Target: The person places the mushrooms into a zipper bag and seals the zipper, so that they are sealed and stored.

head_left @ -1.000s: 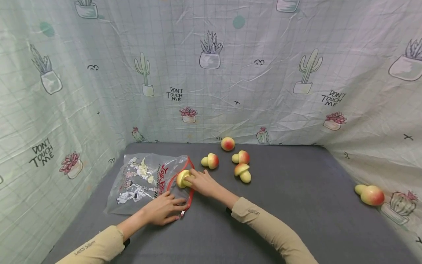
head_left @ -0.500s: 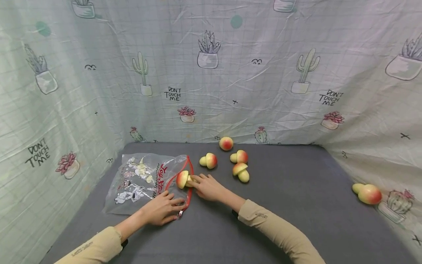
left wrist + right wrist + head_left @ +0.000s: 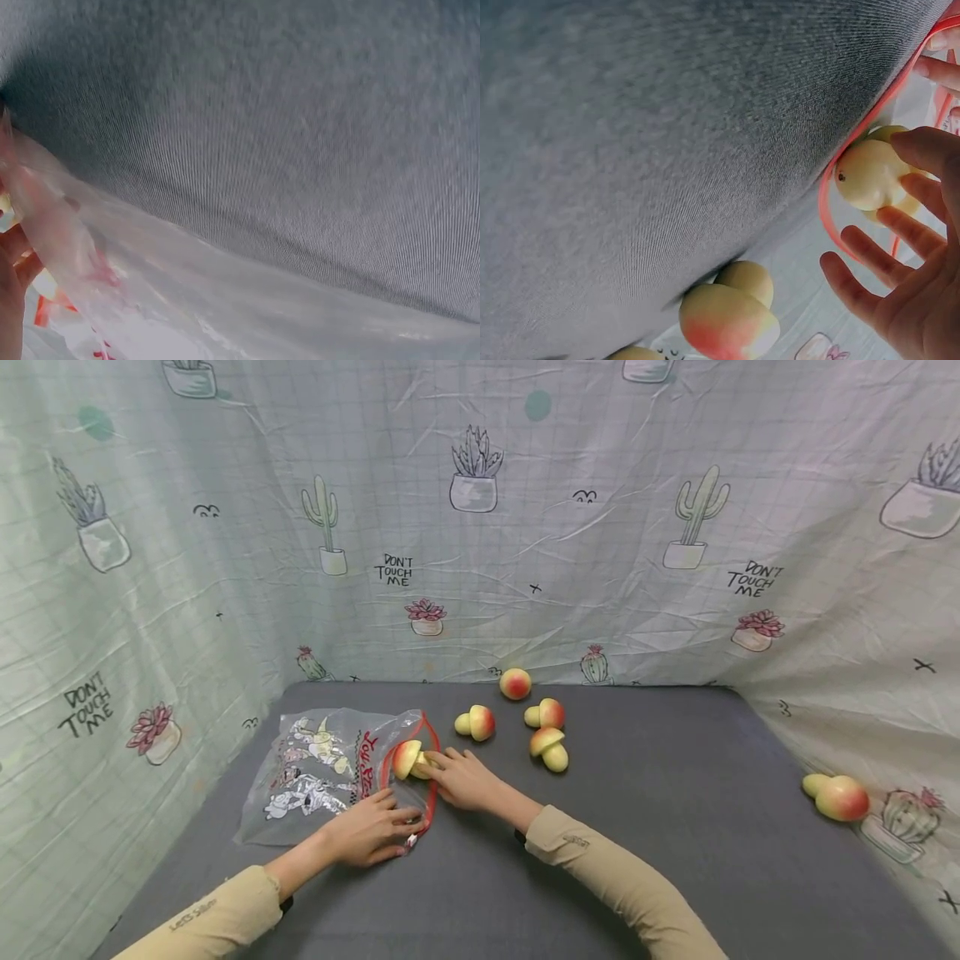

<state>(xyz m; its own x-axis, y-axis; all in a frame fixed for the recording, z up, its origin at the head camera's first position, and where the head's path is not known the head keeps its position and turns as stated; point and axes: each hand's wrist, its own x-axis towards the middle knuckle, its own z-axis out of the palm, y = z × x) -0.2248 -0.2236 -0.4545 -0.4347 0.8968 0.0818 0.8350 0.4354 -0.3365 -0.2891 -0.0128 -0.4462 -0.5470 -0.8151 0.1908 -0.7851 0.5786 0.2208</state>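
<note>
A clear zip bag (image 3: 296, 810) with cartoon prints and a red-edged mouth lies flat on the left of the table. My left hand (image 3: 371, 831) holds the bag's near edge by the white zip slider (image 3: 411, 840); through the film in the left wrist view, a digit shows outside the edge. In my right hand (image 3: 465, 779) is a yellow-and-red toy mushroom (image 3: 406, 760), pinched by its stem with the cap toward the bag. The right wrist view shows this mushroom (image 3: 868, 178) within the red rim, thumb and fingertips on it and the other fingers spread.
Behind my right hand are several more toy mushrooms, one (image 3: 477, 723) near the bag, one (image 3: 515, 683) at the back edge and one (image 3: 551, 749) nearer. Another mushroom (image 3: 837, 797) lies far right. A printed cloth (image 3: 562, 543) hangs behind the grey table (image 3: 637, 802).
My right hand draws back slightly to the right, then moves left again, carrying the mushroom a little deeper past the bag's red rim. The left hand stays at the bag's edge.
</note>
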